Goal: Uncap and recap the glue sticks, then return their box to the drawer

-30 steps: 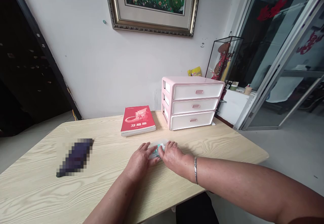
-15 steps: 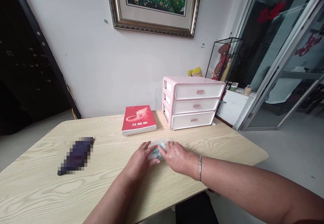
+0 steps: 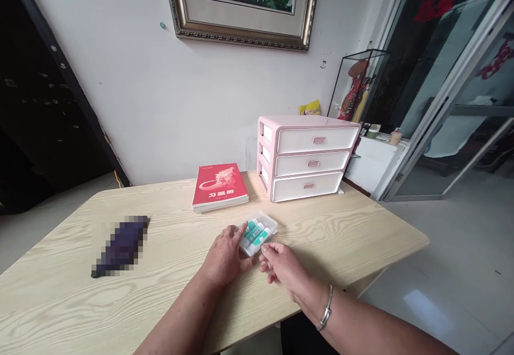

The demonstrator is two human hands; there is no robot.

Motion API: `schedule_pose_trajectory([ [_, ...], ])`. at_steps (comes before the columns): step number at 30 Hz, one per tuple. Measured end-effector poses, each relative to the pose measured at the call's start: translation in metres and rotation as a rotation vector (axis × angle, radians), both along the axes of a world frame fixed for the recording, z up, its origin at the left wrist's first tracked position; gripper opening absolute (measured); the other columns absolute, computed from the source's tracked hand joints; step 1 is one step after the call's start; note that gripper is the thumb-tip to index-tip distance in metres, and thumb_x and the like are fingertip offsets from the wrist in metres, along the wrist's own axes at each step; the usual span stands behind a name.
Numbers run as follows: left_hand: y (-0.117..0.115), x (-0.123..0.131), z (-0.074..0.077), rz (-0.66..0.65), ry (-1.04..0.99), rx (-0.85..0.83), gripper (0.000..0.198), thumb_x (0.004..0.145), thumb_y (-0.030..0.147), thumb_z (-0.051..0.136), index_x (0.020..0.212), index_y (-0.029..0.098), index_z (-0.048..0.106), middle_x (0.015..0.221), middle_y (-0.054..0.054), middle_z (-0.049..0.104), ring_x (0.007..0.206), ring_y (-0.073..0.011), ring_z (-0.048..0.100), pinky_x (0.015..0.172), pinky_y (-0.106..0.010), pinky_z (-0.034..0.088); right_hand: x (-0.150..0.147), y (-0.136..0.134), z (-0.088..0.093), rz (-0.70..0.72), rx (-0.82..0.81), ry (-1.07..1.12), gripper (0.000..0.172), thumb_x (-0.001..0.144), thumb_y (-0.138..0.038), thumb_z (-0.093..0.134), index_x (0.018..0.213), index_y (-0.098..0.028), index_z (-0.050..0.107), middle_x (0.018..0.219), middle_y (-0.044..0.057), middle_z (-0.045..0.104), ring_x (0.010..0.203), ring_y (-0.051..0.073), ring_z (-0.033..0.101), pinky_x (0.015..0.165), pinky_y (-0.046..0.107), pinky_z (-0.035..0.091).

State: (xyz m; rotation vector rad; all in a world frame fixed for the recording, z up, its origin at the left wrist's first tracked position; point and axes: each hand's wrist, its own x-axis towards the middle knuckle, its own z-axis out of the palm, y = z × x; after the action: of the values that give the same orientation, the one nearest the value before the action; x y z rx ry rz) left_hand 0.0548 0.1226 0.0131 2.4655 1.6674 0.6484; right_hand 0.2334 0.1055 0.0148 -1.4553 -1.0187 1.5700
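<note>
Gripping a clear box point(image 3: 262, 217) of tubes point(image 3: 254, 233), the left hand point(image 3: 225, 256) could let it skid if the right hand point(image 3: 284, 267), its hold unclear, jostles it.

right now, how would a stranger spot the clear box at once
On the wooden table, find the pink drawer unit. In front of it, at the left hand, lies the clear box; unlike the red book, it shows green-and-white tubes inside.

Head-worn, the camera looks forward and down over the nearby hands point(image 3: 223, 256) and table point(image 3: 172, 234), toward the wall point(image 3: 128, 103).
</note>
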Motion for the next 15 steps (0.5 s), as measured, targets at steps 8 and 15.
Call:
schedule_pose_trajectory([
  [8,-0.004,0.006,-0.001,0.077,0.06,0.005,0.086,0.076,0.063,0.065,0.148,0.024,0.041,0.114,-0.012,0.059,0.099,-0.0291,0.061,0.088,-0.039,0.049,-0.011,0.003,0.016,-0.082,-0.16,0.137,0.013,0.096,-0.025,0.056,0.086,-0.016,0.056,0.067,-0.003,0.059,0.046,0.006,0.057,0.039,0.015,0.039],
  [15,-0.004,0.007,0.002,0.066,0.063,-0.019,0.086,0.076,0.058,0.068,0.148,0.02,0.041,0.113,-0.013,0.06,0.099,-0.0292,0.061,0.087,-0.037,0.049,-0.007,0.003,0.017,0.006,-0.193,0.226,0.011,0.098,-0.02,0.051,0.088,-0.016,0.054,0.064,-0.004,0.057,0.048,0.006,0.06,0.04,0.014,0.03],
])
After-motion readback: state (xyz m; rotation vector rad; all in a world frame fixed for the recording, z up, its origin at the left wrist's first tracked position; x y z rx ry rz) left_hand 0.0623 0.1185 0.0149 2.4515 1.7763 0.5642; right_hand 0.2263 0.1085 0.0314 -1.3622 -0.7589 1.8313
